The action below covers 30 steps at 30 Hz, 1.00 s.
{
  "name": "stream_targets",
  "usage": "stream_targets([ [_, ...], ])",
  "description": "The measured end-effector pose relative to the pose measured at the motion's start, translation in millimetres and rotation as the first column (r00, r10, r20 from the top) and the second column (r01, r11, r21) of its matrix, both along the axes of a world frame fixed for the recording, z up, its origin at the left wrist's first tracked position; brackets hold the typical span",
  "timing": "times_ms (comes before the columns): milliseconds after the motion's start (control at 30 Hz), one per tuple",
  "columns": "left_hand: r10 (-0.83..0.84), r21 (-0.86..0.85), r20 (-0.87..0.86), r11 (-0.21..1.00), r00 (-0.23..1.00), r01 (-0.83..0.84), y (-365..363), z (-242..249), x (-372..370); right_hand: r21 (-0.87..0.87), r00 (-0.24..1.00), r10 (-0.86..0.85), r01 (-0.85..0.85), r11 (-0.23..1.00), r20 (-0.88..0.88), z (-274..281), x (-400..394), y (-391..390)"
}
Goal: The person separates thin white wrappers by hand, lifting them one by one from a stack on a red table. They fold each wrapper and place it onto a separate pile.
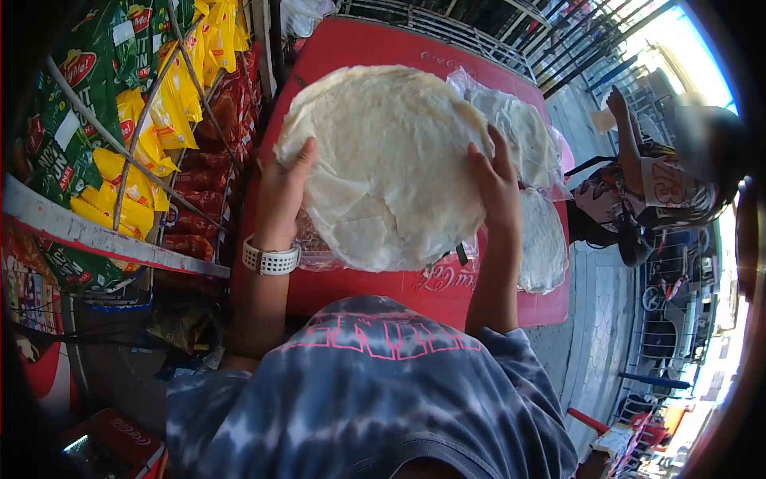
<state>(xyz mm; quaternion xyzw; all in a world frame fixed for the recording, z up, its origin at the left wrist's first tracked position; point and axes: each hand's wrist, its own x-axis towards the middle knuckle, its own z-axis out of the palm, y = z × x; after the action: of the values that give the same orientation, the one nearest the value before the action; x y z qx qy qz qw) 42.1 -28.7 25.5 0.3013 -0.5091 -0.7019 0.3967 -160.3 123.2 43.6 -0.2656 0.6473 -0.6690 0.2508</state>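
Observation:
A large, pale stack of thin round dough wrappers (pixel 391 152) is held over the red table, with a torn, folded flap along its lower side. My left hand (pixel 286 199), a white watch (pixel 271 257) on its wrist, grips the left edge with the thumb on top. At the right edge, my right hand (pixel 498 180) pinches the stack, thumb above and fingers mostly hidden. Beneath the stack, a clear plastic bag (pixel 315 257) shows in part. To the right lie more wrappers in plastic (pixel 511 128) and another pale wrapper stack (pixel 542 239).
The red table (pixel 343 299) carries white lettering. On the left, a metal rack (pixel 120 231) holds green snack bags (pixel 80 88), yellow packs (pixel 163 104) and red packs (pixel 195 199). Metal bars (pixel 479 32) stand behind. Another person (pixel 638 180) is at the right, near parked motorcycles.

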Motion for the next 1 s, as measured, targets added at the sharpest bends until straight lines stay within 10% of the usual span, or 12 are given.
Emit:
stream_targets([
  [100, -0.345, 0.099, 0.018, 0.935, 0.939, 0.342, -1, -53, 12, 0.294, 0.709, 0.071, 0.198, 0.935, -0.702, -61, -26, 10],
  [233, -0.311, -0.008, 0.100, 0.950, 0.945, 0.314, 7, -51, 16, 0.265, 0.675, 0.116, 0.122, 0.956, -0.728, -45, 31, 1],
  [300, -0.295, 0.028, 0.051, 0.955, 0.954, 0.294, 5, -57, 16, 0.253, 0.394, 0.120, 0.305, 0.918, -0.911, -34, 53, -7],
  [433, -0.262, 0.006, 0.054, 0.965, 0.964, 0.262, 9, -52, 16, 0.236, 0.652, 0.407, -0.338, 0.911, -0.640, -22, 76, -31],
  [533, -0.241, -0.049, 0.115, 0.968, 0.964, 0.248, 11, -47, 17, 0.358, 0.347, 0.415, -0.219, 0.908, -0.841, -37, 80, -44],
  [667, -0.266, 0.046, -0.039, 0.962, 0.963, 0.268, 8, -46, 15, 0.293, 0.417, 0.398, -0.295, 0.910, -0.817, -60, 55, -56],
  [833, -0.284, -0.028, -0.050, 0.959, 0.957, 0.283, 8, -43, 15, 0.283, 0.883, 0.243, -0.132, 0.950, -0.402, -53, 64, -66],
  [1000, -0.172, -0.100, 0.050, 0.979, 0.984, 0.176, 10, -58, 9, 0.303, 0.841, 0.337, -0.220, 0.927, -0.423, -52, 59, -74],
])
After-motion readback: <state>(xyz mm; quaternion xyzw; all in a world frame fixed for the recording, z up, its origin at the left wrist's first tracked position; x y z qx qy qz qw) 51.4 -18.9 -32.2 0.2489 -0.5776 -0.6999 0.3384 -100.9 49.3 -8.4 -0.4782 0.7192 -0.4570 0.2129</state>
